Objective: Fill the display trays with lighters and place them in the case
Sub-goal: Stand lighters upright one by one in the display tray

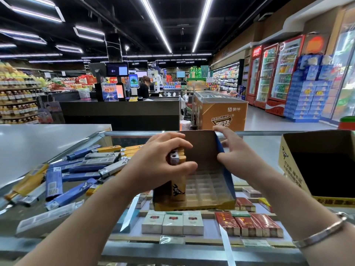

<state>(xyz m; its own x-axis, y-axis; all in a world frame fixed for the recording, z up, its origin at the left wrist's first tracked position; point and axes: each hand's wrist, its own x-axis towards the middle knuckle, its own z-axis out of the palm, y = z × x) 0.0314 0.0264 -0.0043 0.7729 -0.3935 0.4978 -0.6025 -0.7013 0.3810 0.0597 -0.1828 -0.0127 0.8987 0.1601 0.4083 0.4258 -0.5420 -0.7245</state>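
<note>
At the centre of the frame a yellow cardboard display tray point(201, 203) with a clear plastic grid insert stands on the glass-topped desk point(259, 143). The left hand point(163, 158) curls its fingers round a small bunch of yellow and grey lighters point(177, 160), holding them upright over the tray's left compartments. The right hand point(230, 150) pinches the tray's blue right wall, thumb inside and fingers outside. To the left of the left hand, a loose heap of blue, grey and yellow lighters point(80, 169) lies on the desk. An open cardboard box point(317, 162) sits at right.
</note>
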